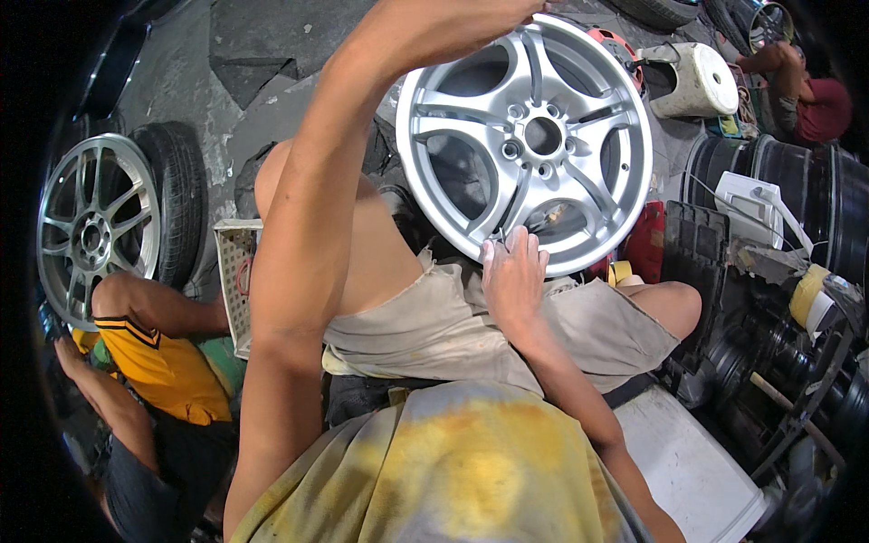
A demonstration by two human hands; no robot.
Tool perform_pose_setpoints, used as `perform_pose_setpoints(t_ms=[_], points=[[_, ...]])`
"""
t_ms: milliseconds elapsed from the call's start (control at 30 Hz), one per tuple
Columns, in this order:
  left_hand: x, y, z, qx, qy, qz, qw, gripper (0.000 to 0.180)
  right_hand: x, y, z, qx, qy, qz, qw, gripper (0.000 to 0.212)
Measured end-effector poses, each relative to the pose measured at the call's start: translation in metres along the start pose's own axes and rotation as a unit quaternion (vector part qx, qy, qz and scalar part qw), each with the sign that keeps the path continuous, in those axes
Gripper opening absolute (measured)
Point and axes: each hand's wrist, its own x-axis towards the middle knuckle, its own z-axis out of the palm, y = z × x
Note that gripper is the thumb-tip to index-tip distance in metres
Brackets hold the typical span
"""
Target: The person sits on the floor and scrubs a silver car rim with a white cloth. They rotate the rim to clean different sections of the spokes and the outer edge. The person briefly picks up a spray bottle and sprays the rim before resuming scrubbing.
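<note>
A silver alloy wheel [590, 172] with paired spokes, a round centre hole and several bolt holes is tilted up in front of my lap. My left arm reaches across to its far edge, where my left hand [507, 13] is closed at the rim, partly cut off by the top of the picture. At the near edge, my right hand [516, 285] is closed on the rim, fingertips over the lip and pale dust on them. Whatever supports the wheel underneath is mostly hidden.
To the left, a person in yellow shorts [172, 376] sits by another alloy wheel [95, 233] and a black tyre [176, 204]. A perforated crate [228, 299] stands by my left leg. On the right are a white stool [692, 81], dark wheel barrels [769, 163], tape rolls [810, 299] and a white box [692, 462].
</note>
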Motion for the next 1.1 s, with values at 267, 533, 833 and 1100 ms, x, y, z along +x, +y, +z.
perform_pose_setpoints(t_ms=[267, 533, 833, 1100], points=[[0.002, -0.017, -0.004, 0.087, 0.018, -0.004, 0.996, 0.028, 0.005, 0.011, -0.001, 0.061, 0.000, -0.016, 0.998, 0.026], [0.017, -0.105, 0.019, 0.302, -0.063, -0.055, 0.950, 0.037, 0.041, 0.136, -0.076, 0.182, 0.003, 0.113, 0.977, 0.036], [0.002, -0.207, 0.078, 0.396, -0.219, -0.129, 0.882, 0.081, 0.004, 0.250, -0.080, 0.489, -0.111, 0.334, 0.798, 0.037], [-0.014, -0.216, 0.083, 0.413, -0.197, -0.166, 0.874, 0.087, 0.020, 0.231, -0.036, 0.423, -0.028, 0.328, 0.844, 0.040]])
